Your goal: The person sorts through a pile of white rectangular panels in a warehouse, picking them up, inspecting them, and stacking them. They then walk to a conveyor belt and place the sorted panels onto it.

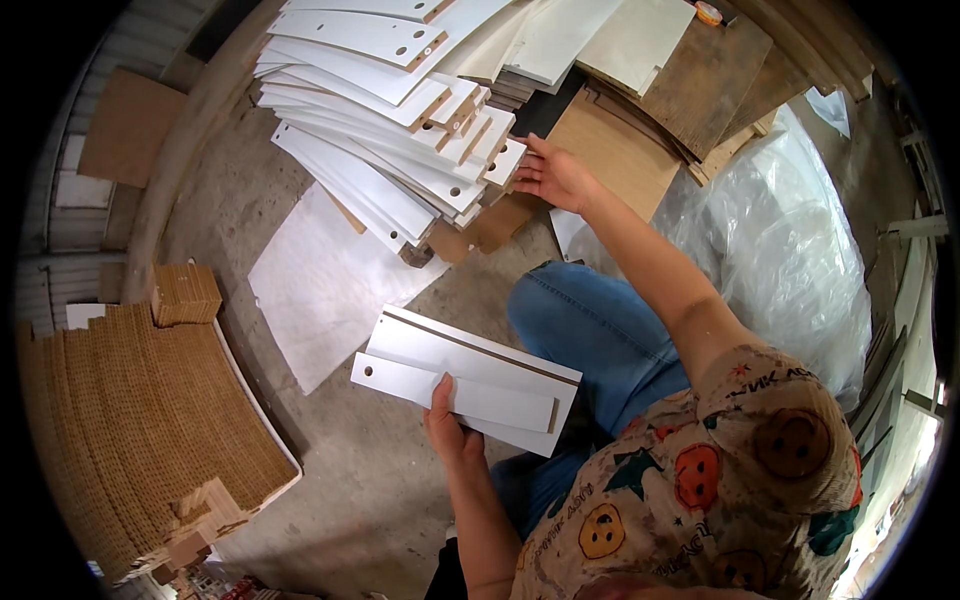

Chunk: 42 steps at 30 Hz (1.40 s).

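My left hand [455,428] is closed on the near edge of a few white panels held together above the floor. On top lies a narrow white strip [500,402] with a hole near its left end; a wider white panel [470,355] with a dark groove lies beneath it. My right hand [558,175] is stretched out to a large pile of white boards [350,90]. Its fingers are apart, with the tips at the near right end of a white board [505,160] that has a dark hole. No firm grip shows there.
A white sheet [320,290] lies on the concrete floor beside the pile. Stacked corrugated cardboard [160,420] stands at the left. Brown boards [615,150] lean beyond my right hand, near crumpled clear plastic film [790,240]. My jeans-covered knee [580,310] is close to the held panels.
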Each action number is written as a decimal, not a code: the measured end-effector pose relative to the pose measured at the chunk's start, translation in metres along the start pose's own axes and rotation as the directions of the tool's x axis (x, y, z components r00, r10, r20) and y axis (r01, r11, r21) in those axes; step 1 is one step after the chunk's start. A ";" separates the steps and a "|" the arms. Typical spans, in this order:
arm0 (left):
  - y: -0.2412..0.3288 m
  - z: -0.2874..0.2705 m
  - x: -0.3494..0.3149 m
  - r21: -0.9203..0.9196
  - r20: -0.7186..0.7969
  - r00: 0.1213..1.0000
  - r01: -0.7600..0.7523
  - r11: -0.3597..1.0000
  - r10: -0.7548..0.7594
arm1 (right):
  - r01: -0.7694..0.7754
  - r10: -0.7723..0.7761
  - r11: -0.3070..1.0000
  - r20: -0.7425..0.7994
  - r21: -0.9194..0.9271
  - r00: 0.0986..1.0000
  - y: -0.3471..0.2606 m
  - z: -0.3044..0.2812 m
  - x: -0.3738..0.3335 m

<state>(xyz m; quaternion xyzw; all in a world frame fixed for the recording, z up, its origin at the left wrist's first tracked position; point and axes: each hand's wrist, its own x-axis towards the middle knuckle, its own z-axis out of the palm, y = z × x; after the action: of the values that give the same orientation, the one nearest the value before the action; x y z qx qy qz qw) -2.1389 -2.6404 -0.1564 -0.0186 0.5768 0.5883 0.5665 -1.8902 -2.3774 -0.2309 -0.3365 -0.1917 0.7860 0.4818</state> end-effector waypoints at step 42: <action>-0.007 0.025 -0.005 0.067 0.031 0.999 -0.038 0.997 0.036 | 0.338 -0.377 0.915 -0.173 -0.219 0.910 -0.116 0.070 0.036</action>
<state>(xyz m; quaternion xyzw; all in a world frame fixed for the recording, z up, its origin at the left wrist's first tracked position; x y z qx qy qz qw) -2.1160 -2.6284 -0.1493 0.0202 0.5881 0.5791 0.5642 -1.8777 -2.2901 -0.1217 -0.4204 -0.2700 0.6226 0.6023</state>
